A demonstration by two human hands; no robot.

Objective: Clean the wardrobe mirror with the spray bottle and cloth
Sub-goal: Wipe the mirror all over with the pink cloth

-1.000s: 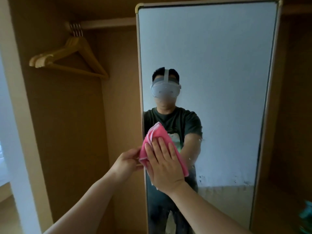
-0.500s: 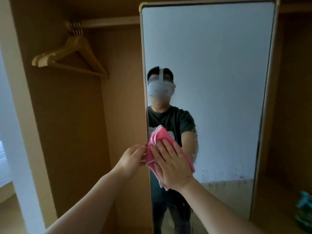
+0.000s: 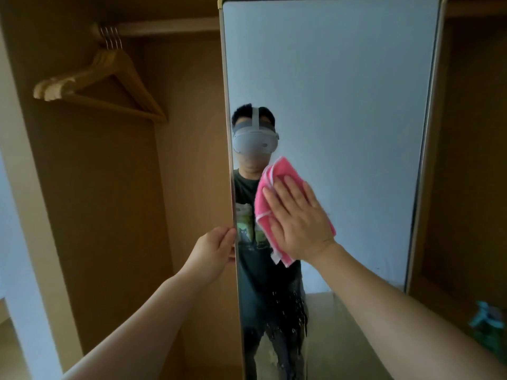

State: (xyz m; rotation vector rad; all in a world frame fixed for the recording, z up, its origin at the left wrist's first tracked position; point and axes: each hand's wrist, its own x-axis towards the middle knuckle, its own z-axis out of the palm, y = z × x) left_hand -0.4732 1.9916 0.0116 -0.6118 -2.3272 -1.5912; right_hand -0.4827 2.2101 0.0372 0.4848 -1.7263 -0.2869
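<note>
A tall wardrobe mirror in a gold frame stands in front of me and reflects a person wearing a headset. My right hand lies flat with straight fingers on a folded pink cloth, pressing it against the glass at mid height, right of the left edge. My left hand grips the mirror's left frame edge, fingers curled round it. Spray droplets run down the glass low at the centre. A teal spray bottle stands blurred at the lower right on a wardrobe shelf.
Several wooden hangers hang from the rail at the upper left inside the wooden wardrobe. A white door frame borders the left side. Wardrobe shelving lies right of the mirror.
My right hand has slid the pink cloth up and to the right across the glass. My left hand has stayed on the mirror's left edge.
</note>
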